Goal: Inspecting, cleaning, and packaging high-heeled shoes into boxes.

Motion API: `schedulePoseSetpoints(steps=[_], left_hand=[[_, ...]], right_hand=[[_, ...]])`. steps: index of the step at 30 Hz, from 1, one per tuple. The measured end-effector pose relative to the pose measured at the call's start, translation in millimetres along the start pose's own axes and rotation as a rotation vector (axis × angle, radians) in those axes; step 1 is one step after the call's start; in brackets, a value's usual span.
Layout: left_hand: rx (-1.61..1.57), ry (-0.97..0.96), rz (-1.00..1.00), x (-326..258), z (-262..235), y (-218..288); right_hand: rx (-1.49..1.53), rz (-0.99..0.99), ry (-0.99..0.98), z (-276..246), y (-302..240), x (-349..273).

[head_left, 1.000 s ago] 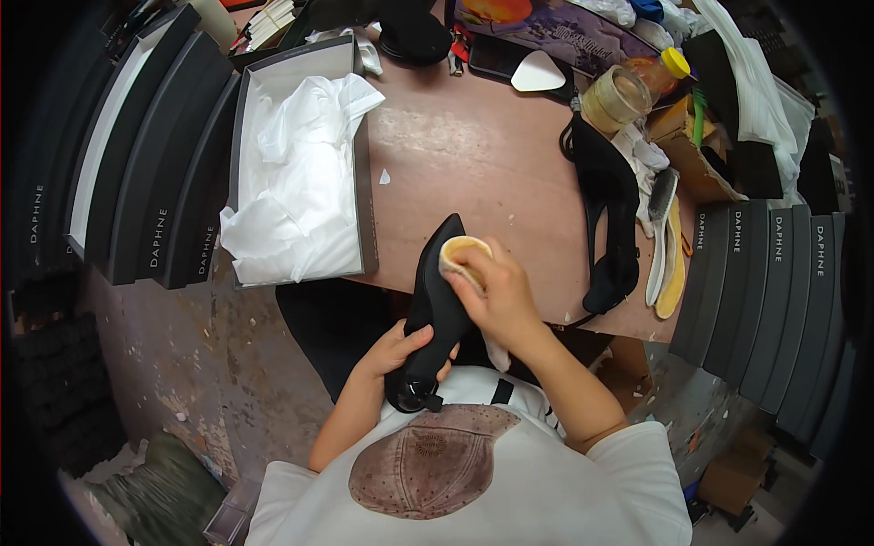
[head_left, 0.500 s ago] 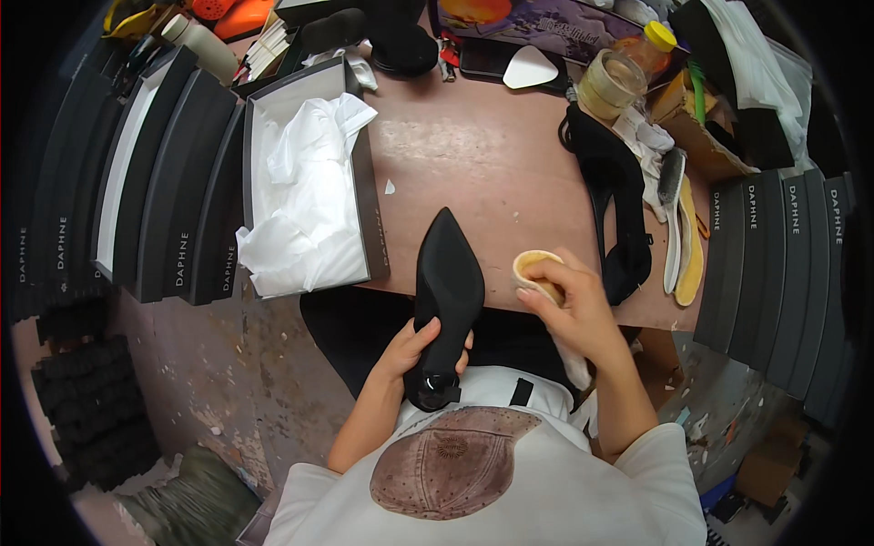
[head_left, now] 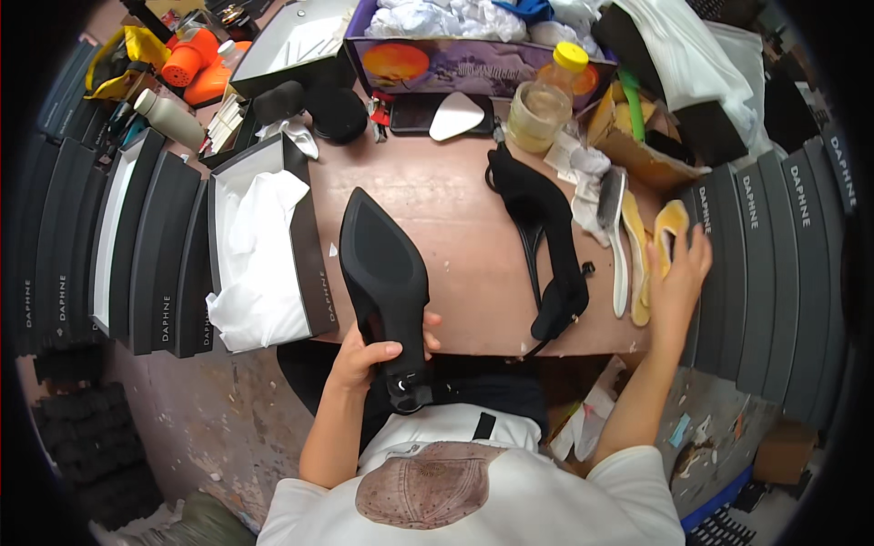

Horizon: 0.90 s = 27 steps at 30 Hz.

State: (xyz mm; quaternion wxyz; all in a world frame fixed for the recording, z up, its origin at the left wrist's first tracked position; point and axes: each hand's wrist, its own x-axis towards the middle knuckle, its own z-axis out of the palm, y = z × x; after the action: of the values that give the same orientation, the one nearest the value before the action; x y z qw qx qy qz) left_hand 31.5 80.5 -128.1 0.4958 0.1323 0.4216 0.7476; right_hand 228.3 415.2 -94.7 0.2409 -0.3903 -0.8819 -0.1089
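Observation:
My left hand is closed around the heel end of a black high-heeled shoe. The shoe's pointed toe is away from me and its dark sole faces up. At the table's right edge, my right hand is stretched out with its fingers apart. A folded yellow pad lies loosely between the thumb and fingers. Left of that hand are a yellow strip and a white-handled brush. A second black high-heeled shoe lies on its side on the table, its strap toward me.
An open shoe box with white tissue paper stands at left. Dark boxes line the left side, more boxes the right. At the back are a glass jar, a phone and a purple carton.
My right hand has moved right, from near the table's front edge to its right edge, and its grip on the yellow pad has loosened. The whole view has shifted; the left hand keeps the shoe.

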Motion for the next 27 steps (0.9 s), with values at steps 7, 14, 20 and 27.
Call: schedulePoseSetpoints(steps=[7, 14, 20, 27], left_hand=[[0.102, 0.284, -0.129, 17, 6, 0], [0.141, 0.327, -0.071, 17, 3, 7], [-0.336, 0.083, 0.094, 8, -17, -11], [-0.573, -0.023, 0.098, -5, 4, -35]], right_hand=[[0.592, 0.059, -0.537, 10, -101, -49], [1.439, 0.322, -0.679, -12, -77, -42], [2.659, 0.601, -1.481, -13, -133, -104], [2.949, -0.113, -2.250, 46, -179, -148]])
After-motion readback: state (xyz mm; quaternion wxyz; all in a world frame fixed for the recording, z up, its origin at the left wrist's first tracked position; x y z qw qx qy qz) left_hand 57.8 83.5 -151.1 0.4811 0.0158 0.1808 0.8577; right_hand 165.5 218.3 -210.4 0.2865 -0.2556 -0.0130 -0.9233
